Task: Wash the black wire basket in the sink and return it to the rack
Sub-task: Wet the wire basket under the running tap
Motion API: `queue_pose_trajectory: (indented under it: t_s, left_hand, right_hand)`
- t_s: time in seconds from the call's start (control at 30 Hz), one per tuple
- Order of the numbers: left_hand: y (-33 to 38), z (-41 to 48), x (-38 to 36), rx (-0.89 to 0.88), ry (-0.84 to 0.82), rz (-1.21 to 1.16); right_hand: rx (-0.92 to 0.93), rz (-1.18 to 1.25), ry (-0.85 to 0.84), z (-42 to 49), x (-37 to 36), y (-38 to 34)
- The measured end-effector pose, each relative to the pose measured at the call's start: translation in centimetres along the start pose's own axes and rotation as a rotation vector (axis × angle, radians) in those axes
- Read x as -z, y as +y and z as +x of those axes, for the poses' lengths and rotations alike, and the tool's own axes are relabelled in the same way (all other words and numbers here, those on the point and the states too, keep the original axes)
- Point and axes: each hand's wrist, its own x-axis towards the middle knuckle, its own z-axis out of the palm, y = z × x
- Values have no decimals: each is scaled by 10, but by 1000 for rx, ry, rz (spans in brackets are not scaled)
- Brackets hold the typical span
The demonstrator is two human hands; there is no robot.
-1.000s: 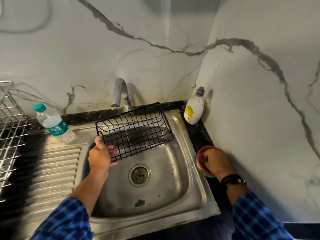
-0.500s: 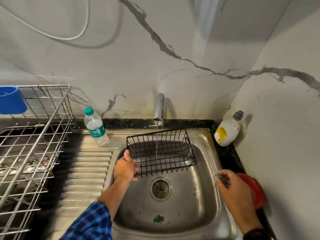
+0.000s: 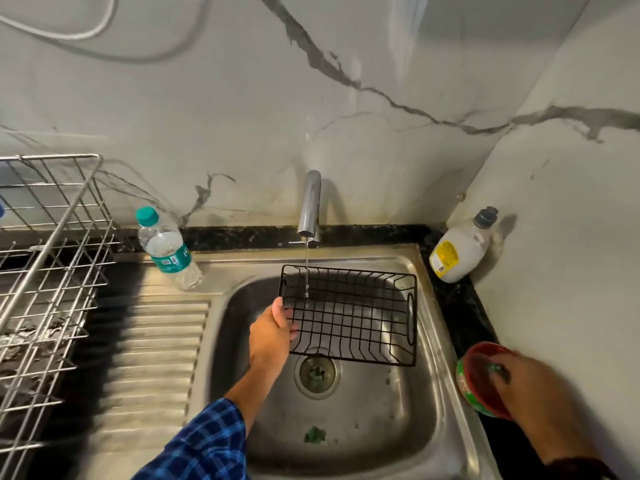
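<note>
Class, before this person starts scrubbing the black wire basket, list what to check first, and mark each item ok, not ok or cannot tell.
1. Grip on basket: the left hand holds the left end of the black wire basket over the sink: ok.
2. Water: a thin water stream from the tap falls into the basket: ok.
3. Scrubber in hand: the right hand reaches into the red-and-green tub, blurred: cannot tell.
4. Sink floor clean: a green scrap lies near the front: not ok.
5. Room on the wire rack: partly out of view: cannot tell.
</note>
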Motion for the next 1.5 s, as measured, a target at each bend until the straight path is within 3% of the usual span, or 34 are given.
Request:
queue_pose_trajectory:
  t_s: [0.1, 0.23, 0.27, 0.3, 0.43, 0.53, 0.63, 0.7, 0.8, 0.87, 0.93, 1.0, 1.13, 1.2, 1.37, 1.5]
  left_hand:
    - [3, -3, 2, -35, 36, -37]
    - [7, -5, 11, -74, 134, 51]
    - [6, -4, 13, -62, 158, 39]
    - [6, -4, 15, -49, 167, 12]
    - [5, -5, 22, -68, 107, -153]
    - [0, 5, 34, -45, 36, -310]
    - [-6, 18, 49, 64, -88, -282]
    - [-3, 23, 61, 248, -179, -358]
    - [12, 32, 80, 481, -306, -588]
    - [27, 36, 81, 516, -273, -599]
    - [40, 35, 77, 464, -253, -590]
    - [43, 35, 71, 355, -201, -573]
    - [38, 31, 68, 126, -111, -521]
    - [36, 25, 70, 29, -106, -531]
    - [36, 14, 65, -118, -200, -452]
    - [29, 16, 62, -160, -245, -306]
  right_hand:
    - [-8, -89, -143, 1, 5, -12]
    - [86, 206, 267, -16, 8, -38]
    - [138, 345, 298, -22, 11, -57]
    - [157, 501, 267, -23, 8, -77]
    - [130, 882, -143, 2, -15, -148]
    - [99, 1064, -219, 26, -40, -174]
    - [14, 1154, -210, 44, -59, -187]
    - [-6, 1213, -216, 49, -67, -188]
    - [60, 1213, -159, 44, -71, -182]
    - [148, 1082, -137, 45, -74, -175]
    - [173, 919, -230, 53, -75, -172]
    - [118, 958, -427, 56, -69, -176]
    - [115, 1478, -632, 60, -52, -174]
    - [161, 1544, -699, 59, -39, -174]
    - [-108, 1208, -346, 68, -36, -212]
    - [-68, 1158, -214, 76, -33, -216]
